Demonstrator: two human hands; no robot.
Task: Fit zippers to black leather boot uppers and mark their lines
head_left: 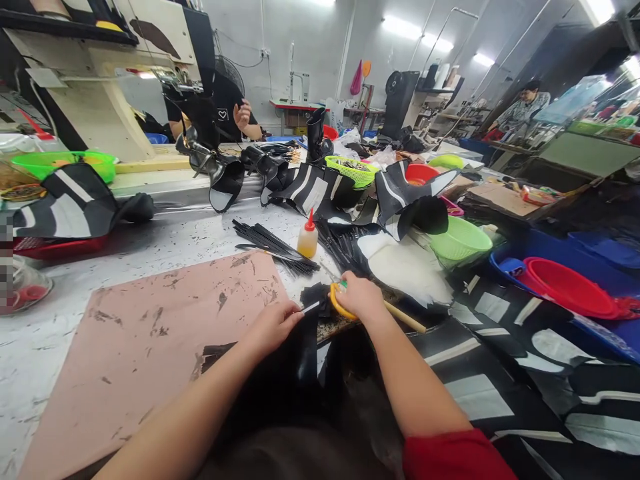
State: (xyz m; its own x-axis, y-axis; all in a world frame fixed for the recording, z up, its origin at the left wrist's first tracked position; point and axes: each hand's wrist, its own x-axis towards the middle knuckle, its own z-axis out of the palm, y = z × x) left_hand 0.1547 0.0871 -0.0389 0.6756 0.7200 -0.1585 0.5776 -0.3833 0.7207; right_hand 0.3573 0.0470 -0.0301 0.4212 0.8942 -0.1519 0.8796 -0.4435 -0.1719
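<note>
My left hand point(274, 325) is closed, its thumb and fingers pinching the upper edge of a black leather piece point(306, 347) that hangs down toward my lap. A thin white strip shows along that edge. My right hand point(361, 296) grips scissors point(342, 305) with orange-yellow and green handles, the blades pointing away to the upper left. Between the hands lie small black scraps point(315, 297). A glue bottle point(307, 240) with a red nozzle and yellow liquid stands just beyond, near bundles of narrow black strips point(270, 243).
A pink sheet point(165, 333) with dark smears covers the left of the table. A wooden stick point(405, 317) lies by my right wrist. Black boot pieces point(480, 373) are stacked at right, near a green basket point(460, 240). Another person point(225, 110) sits behind boots point(225, 177) opposite.
</note>
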